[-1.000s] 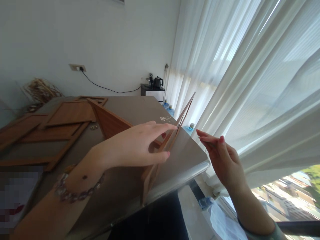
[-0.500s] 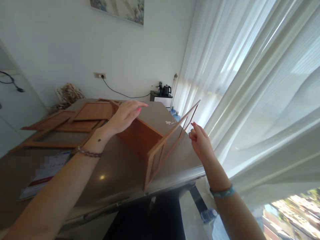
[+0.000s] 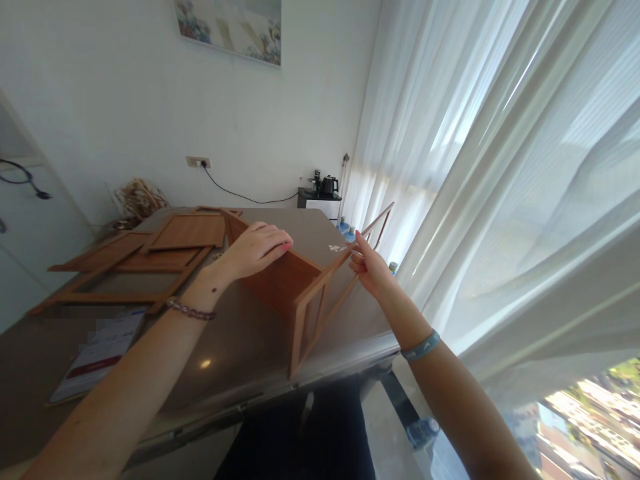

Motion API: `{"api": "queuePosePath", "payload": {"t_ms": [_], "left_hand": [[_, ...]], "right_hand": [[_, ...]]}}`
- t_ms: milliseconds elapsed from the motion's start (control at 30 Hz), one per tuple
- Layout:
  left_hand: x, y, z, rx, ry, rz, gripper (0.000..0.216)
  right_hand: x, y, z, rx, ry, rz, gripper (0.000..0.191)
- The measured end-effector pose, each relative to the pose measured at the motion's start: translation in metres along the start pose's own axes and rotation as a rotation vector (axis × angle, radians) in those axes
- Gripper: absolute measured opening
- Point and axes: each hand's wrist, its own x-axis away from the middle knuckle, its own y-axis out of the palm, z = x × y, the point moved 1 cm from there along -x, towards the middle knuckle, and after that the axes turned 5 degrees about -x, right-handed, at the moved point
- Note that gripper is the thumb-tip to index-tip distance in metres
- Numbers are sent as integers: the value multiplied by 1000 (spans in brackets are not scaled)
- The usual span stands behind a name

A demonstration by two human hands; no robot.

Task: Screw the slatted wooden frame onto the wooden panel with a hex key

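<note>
A reddish-brown wooden panel (image 3: pixel 280 280) stands on edge on the table, meeting an upright wooden frame (image 3: pixel 313 293) at its near right end. My left hand (image 3: pixel 257 250) is closed over the panel's top edge, thumb on the near side and fingertips partly hidden. At the frame's upper bar is my right hand (image 3: pixel 371 267), its fingers curled together and the index finger raised against the bar. Whatever sits between those fingertips is too small to make out.
More wooden panels (image 3: pixel 187 232) and frame parts lie at the left of the table (image 3: pixel 225 360). A printed sheet (image 3: pixel 100 353) is near them. Small white bits (image 3: pixel 337 248) lie behind the frame. Curtains (image 3: pixel 450 167) hang at the right; a bottle (image 3: pixel 423 432) is below.
My left hand has come down onto the panel's top edge. My right hand has moved left from beside the frame to its upper bar. The view has shifted slightly.
</note>
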Motion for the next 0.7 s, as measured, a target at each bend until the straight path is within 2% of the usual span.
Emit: {"api": "queuePosePath", "payload": {"t_ms": [100, 333, 700], "left_hand": [[1, -1, 1, -6, -7, -41, 44], [-1, 0, 0, 18, -15, -51, 45], [-2, 3, 1, -8, -15, -31, 42]], "right_hand": [[-6, 0, -1, 15, 57, -21, 58], [-16, 1, 0, 39, 112, -47, 44], [-26, -2, -3, 55, 167, -75, 48]]}}
